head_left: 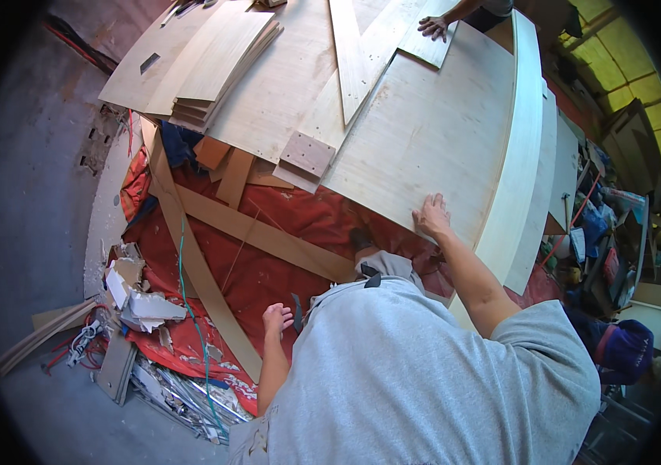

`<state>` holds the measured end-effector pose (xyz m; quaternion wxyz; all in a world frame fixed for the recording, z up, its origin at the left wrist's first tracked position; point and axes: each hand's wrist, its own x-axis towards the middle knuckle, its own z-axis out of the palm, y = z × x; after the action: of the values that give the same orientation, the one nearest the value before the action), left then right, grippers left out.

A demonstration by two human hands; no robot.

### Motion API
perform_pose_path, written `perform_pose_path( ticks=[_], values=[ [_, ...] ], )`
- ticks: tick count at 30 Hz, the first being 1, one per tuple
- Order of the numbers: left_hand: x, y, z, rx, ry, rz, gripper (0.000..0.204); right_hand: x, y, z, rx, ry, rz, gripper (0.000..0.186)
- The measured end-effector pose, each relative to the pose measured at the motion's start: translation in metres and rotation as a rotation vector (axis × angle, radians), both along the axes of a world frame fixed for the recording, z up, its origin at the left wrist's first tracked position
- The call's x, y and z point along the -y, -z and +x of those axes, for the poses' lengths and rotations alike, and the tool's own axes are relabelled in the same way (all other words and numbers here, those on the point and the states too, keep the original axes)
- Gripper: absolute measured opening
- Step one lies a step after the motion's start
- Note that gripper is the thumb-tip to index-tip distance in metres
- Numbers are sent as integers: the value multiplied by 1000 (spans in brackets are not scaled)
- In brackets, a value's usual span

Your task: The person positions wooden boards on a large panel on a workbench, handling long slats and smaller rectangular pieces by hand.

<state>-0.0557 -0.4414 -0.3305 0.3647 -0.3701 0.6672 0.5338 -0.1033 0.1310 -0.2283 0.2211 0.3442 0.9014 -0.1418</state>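
My right hand (431,215) lies with its fingers stretched out on the near edge of a large pale plywood sheet (435,128). My left hand (277,318) hangs low by my grey shirt, above the red sheeting, its fingers curled in and nothing visible in them. A long plywood strip (377,66) runs at a slant over the sheet, and a narrower strip (351,70) lies across it. At the strip's near end sits a small block of board (308,153). At the far side, another person's hand (433,28) rests flat on a short board (429,48).
Plywood strips (226,58) are stacked at the far left. Long boards (512,147) stand along the right side. Below lie red sheeting (229,240), crossed brown strips (202,271), a green cord (183,271) and torn white scraps (144,302). A person in a purple cap (626,349) is at right.
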Motion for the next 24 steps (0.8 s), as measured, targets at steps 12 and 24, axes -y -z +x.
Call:
perform_pose_path(
  ticks=[12, 24],
  values=[
    [8, 6, 33, 103, -5, -23, 35, 4, -12, -2, 36, -5, -26, 86],
    [-11, 14, 36, 89, -25, 1, 34, 1, -3, 1, 12, -31, -10, 87]
  ],
)
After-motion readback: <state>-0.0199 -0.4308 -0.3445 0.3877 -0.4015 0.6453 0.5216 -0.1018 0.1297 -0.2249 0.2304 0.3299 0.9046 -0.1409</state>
